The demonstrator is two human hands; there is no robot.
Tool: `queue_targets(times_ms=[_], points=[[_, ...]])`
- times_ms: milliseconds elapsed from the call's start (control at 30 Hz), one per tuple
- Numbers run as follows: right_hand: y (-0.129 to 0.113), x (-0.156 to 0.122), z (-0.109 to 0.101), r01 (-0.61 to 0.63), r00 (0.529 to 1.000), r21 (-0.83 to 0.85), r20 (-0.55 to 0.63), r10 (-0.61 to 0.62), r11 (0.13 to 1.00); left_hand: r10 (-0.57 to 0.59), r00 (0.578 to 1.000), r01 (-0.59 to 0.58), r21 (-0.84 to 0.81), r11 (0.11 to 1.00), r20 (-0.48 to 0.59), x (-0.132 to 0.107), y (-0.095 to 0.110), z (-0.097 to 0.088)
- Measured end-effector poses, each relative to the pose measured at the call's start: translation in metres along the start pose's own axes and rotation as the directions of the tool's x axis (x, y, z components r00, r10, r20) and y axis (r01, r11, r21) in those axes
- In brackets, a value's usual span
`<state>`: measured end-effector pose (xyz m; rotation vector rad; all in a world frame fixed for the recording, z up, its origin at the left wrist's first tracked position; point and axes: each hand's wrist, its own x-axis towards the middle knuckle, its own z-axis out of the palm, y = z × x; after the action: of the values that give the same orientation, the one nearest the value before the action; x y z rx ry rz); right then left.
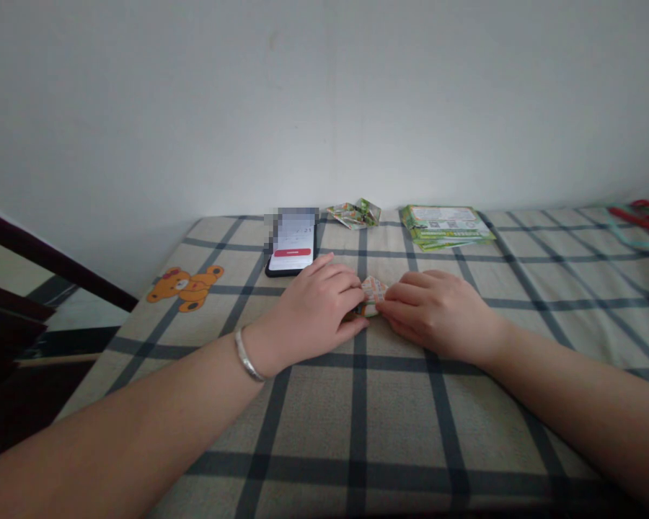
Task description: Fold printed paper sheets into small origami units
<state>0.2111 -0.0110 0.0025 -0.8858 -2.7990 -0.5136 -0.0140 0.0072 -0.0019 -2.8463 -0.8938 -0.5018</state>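
Note:
A small folded piece of printed paper [375, 291], white with orange and green, lies on the checked tablecloth between my hands. My left hand [324, 306] has its thumb and fingers closed on the paper's left side. From the right, my right hand [438, 310] pinches the other side with its fingers curled. My fingers cover both ends of the paper, so its full shape is hidden. A silver bangle [247, 355] sits on my left wrist.
Behind my left hand lies a phone [290, 252] with a lit screen. Folded green paper shapes [355, 214] and a stack of green printed leaflets [446, 225] lie along the wall. A bear picture [187, 288] is at the left; red and green items [646, 218] are far right.

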Motion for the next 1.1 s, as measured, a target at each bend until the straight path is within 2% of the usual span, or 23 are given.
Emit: queue_targets(times_ms=[233, 433, 700, 933, 1100], points=[[0.0005, 0.0006, 0.0026, -0.115, 0.993, 0.215, -0.003, 0.118, 0.970, 0.000, 1.000, 0.000, -0.049, 0.999, -0.001, -0.0001, -0.0022, 0.0005], [0.0003, -0.0003, -0.0002, -0.160, 0.987, 0.300, 0.020, 0.161, 0.941, -0.016, 1.000, 0.018, -0.093, 0.996, 0.023, -0.0002, -0.0036, 0.0014], [0.0002, 0.0002, -0.0010, -0.177, 0.984, 0.316, 0.022, 0.179, 0.932, -0.005, 1.000, 0.005, -0.068, 0.998, -0.001, 0.0005, -0.0028, 0.0003], [-0.0015, 0.0021, -0.0002, -0.174, 0.985, 0.261, 0.024, 0.174, 0.950, 0.020, 0.998, -0.020, 0.004, 1.000, -0.066, 0.0010, -0.0018, 0.0004], [-0.0025, 0.0024, -0.0001, -0.206, 0.979, 0.215, 0.035, 0.203, 0.955, 0.022, 0.998, -0.021, 0.017, 1.000, -0.058, 0.0014, 0.0002, -0.0021]])
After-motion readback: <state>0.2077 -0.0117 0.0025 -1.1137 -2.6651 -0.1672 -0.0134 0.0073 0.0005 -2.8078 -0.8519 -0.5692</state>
